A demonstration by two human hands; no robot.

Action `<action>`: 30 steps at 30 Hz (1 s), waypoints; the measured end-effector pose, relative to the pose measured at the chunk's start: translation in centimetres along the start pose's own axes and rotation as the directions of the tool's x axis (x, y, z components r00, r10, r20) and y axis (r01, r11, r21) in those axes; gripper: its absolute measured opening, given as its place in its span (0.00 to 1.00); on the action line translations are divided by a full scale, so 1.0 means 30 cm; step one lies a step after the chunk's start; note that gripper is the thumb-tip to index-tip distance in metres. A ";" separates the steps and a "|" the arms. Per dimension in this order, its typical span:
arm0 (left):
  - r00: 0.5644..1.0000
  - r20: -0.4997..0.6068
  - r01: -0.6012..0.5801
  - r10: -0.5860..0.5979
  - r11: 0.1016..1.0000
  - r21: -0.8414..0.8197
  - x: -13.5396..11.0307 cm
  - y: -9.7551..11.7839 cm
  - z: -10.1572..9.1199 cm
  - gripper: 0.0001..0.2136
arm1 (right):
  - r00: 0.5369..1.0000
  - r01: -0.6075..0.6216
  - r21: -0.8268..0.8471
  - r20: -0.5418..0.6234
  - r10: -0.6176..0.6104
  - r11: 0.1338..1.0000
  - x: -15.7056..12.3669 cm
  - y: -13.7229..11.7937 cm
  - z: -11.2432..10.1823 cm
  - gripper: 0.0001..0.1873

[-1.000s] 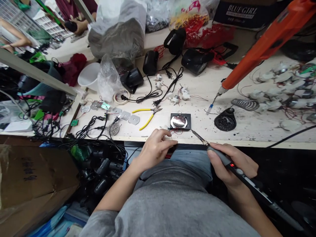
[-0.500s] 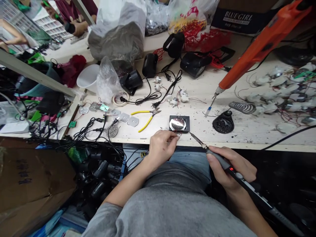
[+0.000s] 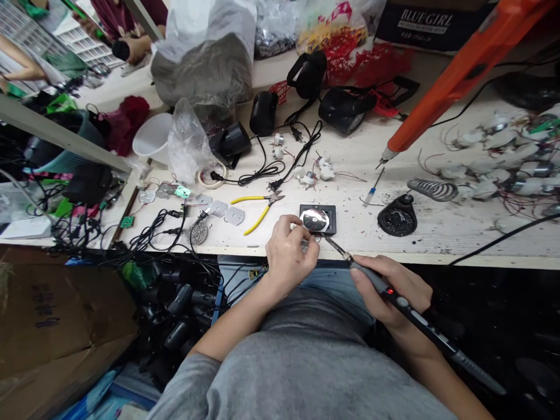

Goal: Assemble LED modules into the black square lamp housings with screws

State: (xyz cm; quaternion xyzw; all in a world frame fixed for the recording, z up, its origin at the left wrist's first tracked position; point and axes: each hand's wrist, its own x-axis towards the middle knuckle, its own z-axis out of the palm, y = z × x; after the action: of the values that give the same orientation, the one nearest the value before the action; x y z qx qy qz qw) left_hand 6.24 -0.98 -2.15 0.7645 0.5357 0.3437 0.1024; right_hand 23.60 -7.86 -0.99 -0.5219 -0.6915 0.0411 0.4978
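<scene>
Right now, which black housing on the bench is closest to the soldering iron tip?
The flat square housing with the shiny round reflector, at the front edge ahead of the soldering iron tip; the rounded ones sit farther back.

Bench [image 3: 437, 230]: pale wood-grain top, speckled with dark flecks, light front edge, running the full width. Second pale bench [image 3: 116, 87]: behind, upper left. Grey metal bar [image 3: 65, 135]: slanting across the left side. Cardboard box [image 3: 56, 326]: brown, below the bench at lower left. Space under the bench at right: dark, unreadable. Light: even, soft, faint shadows.
</scene>
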 end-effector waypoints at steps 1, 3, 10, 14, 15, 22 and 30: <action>1.000 -0.005 -0.002 0.002 1.000 -0.006 0.001 0.000 0.001 0.04 | 1.000 -0.006 -0.003 0.009 0.006 1.000 0.002 -0.001 0.000 0.11; 1.000 -0.008 -0.003 0.003 1.000 -0.011 0.001 -0.002 0.003 0.04 | 1.000 -0.011 -0.011 0.018 0.011 1.000 0.005 -0.004 -0.001 0.12; 1.000 0.004 0.016 -0.016 1.000 -0.012 0.002 -0.001 0.006 0.05 | 0.999 -0.034 -0.008 0.042 0.035 0.999 0.009 -0.002 0.021 0.12; 1.000 0.010 0.023 -0.023 1.000 -0.016 0.002 -0.002 0.006 0.05 | 1.000 -0.012 0.036 -0.024 0.013 0.999 -0.001 0.018 0.043 0.11; 1.000 0.012 0.025 -0.025 1.000 -0.019 0.002 -0.003 0.006 0.05 | 1.000 -0.013 0.041 -0.024 0.014 0.999 -0.002 0.021 0.045 0.11; 1.000 0.000 0.019 -0.019 0.999 -0.028 0.002 -0.008 0.009 0.05 | 1.000 -0.021 0.040 -0.009 0.022 0.999 -0.003 0.024 0.052 0.11; 1.000 0.010 0.024 -0.024 1.000 -0.018 0.002 -0.009 0.007 0.05 | 0.999 0.028 -0.001 -0.036 -0.028 1.000 -0.001 0.027 0.063 0.10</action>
State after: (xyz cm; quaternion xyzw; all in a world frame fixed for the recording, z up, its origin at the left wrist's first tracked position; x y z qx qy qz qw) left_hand 6.19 -0.76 -2.42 0.7589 0.5411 0.3433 0.1160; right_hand 22.79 -6.64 -2.42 -0.5127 -0.6897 0.0244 0.5107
